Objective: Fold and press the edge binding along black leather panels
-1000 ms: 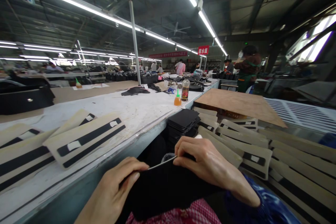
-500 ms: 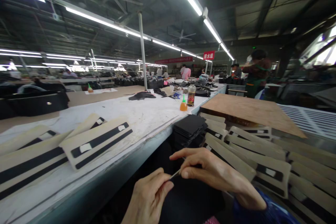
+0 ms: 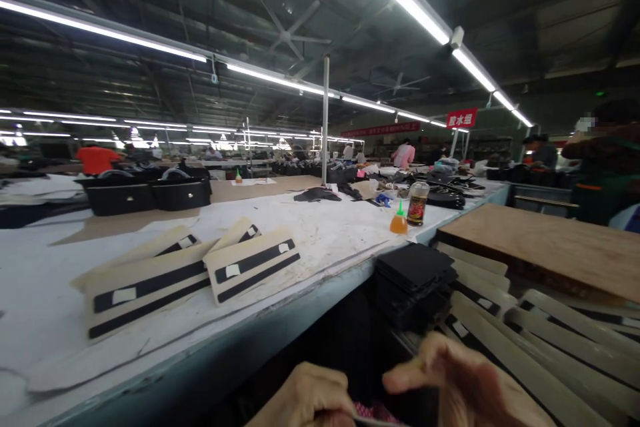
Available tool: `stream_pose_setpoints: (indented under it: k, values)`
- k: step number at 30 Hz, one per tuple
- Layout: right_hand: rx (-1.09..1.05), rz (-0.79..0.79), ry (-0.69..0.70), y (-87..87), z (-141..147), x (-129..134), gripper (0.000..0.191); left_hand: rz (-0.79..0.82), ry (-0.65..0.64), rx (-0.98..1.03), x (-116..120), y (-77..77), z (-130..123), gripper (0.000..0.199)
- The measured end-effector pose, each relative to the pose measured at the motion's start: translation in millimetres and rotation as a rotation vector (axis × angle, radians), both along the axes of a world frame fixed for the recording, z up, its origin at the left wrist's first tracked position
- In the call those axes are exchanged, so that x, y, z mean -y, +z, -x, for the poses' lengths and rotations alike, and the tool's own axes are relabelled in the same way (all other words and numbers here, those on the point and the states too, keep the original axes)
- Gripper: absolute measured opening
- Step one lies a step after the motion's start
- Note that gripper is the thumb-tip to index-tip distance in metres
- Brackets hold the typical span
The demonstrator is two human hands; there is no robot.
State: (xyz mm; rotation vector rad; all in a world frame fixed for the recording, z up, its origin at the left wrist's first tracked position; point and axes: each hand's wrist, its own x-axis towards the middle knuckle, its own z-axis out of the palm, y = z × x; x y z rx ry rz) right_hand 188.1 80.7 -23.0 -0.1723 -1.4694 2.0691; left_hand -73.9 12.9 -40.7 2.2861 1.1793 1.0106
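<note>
The left hand [image 3: 310, 397] is pinching the thin pale edge of the black piece [image 3: 376, 421] on the near side of the dark stack [image 3: 415, 273], most of the piece now running out of view, while the blurred right hand [image 3: 465, 380], just in front of that stack, is spreading open away from the edge instead of closing in on it as half a second earlier. The pale panels [image 3: 254, 272] left of the stack and the orange bottle [image 3: 399, 223] behind it are appearing farther right than before
</note>
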Motion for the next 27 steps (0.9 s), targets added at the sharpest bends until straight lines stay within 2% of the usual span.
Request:
stream_pose_setpoints:
  k: [2, 4, 6, 7, 9, 11, 12, 15, 17, 20, 23, 27]
  values:
    - [-0.108, 0.008, -0.263, 7.4, 2.7, -8.3, 0.047, -0.013, 0.168, 0.049, 1.5, -3.3, 10.5, 0.065]
    - [-0.217, -0.041, -0.636, 15.4, 0.5, -19.1, 0.039, -0.036, 0.341, 0.113, -0.5, -9.1, 24.6, 0.049]
    - [-0.183, -0.249, -0.923, 18.0, -2.1, -27.0, 0.045, -0.084, 0.456, 0.156, -6.2, -13.9, 36.2, 0.036]
    - [-0.082, -0.407, -0.99, 16.4, -1.6, -28.4, 0.052, -0.142, 0.477, 0.142, -9.5, -14.8, 39.1, 0.03]
    - [0.194, -0.717, -0.986, 7.9, 5.5, -25.8, 0.064, -0.28, 0.49, 0.13, -15.1, -12.9, 37.4, 0.025]
    - [0.428, -0.931, -0.948, -4.2, 19.1, -17.9, 0.065, -0.427, 0.486, 0.128, -17.8, -7.8, 28.4, 0.024]
    - [0.497, -1.01, -0.98, -10.3, 26.9, -13.0, 0.065, -0.484, 0.49, 0.132, -18.3, -5.3, 23.0, 0.024]
    - [0.539, -1.212, -1.202, -22.7, 45.4, 2.2, 0.062, -0.585, 0.538, 0.131, -18.8, -2.2, 11.2, 0.025]
    - [0.447, -1.297, -1.264, -23.4, 49.2, 10.9, 0.042, -0.617, 0.578, 0.124, -18.8, -4.6, 8.9, 0.027]
    - [0.384, -1.203, -1.228, -11.9, 42.9, 18.8, 0.006, -0.609, 0.583, 0.119, -15.5, -9.4, 8.8, 0.026]
    - [0.398, -0.928, -1.145, 7.3, 32.3, 19.3, 0.016, -0.561, 0.488, 0.089, -5.3, -8.2, 7.2, 0.021]
    - [0.343, -0.452, -0.888, 22.1, 25.2, 17.8, 0.028, -0.478, 0.428, 0.034, 11.6, 1.7, 5.9, 0.027]
